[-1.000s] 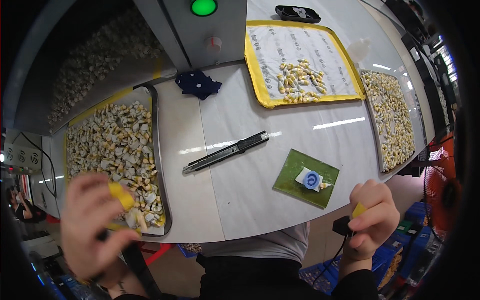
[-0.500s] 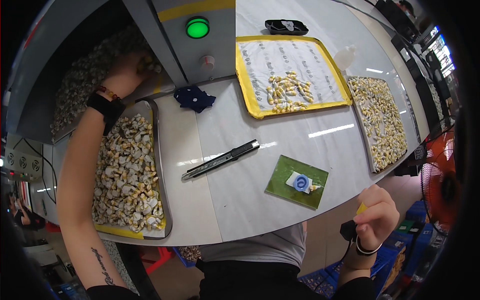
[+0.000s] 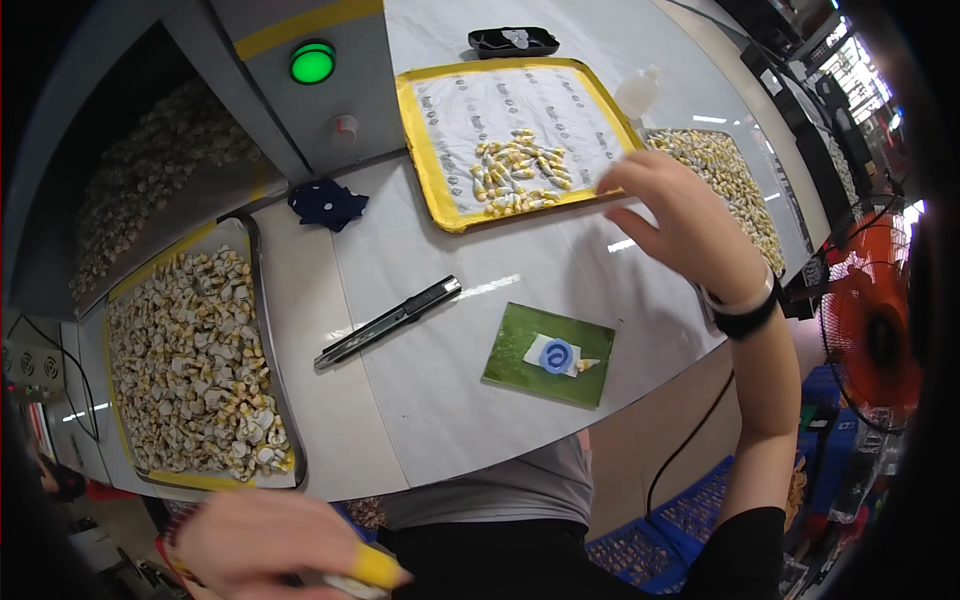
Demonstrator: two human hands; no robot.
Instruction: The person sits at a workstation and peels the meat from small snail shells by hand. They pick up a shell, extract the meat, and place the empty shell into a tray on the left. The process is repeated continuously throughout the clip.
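Note:
My left hand (image 3: 270,545), smeared by motion, is low at the left, in front of the table edge. Its fingers are curled around a yellow-and-white piece (image 3: 375,568) whose kind is too blurred to name. My right hand (image 3: 675,210) reaches over the table with thumb and fingers apart and nothing visible in them. Its fingertips are near the corner of a yellow-rimmed tray (image 3: 428,165) with a white liner, where a pile of small yellow-and-white pieces (image 3: 520,172) lies. Partly behind that hand stands another tray full of similar pieces (image 3: 720,175).
A tray of whitish crumpled pieces (image 3: 195,360) stands at the left, beside a grey machine with a green light (image 3: 312,63). On the table lie a box cutter (image 3: 390,322), a dark cloth (image 3: 328,205) and a green plate (image 3: 515,345) bearing a blue ring (image 3: 556,355). An orange fan (image 3: 870,320) stands right.
My left hand has come out of the machine's dark opening, down toward me. My right hand has risen and opened over the table; the yellow thing in it no longer shows. The view has shifted.

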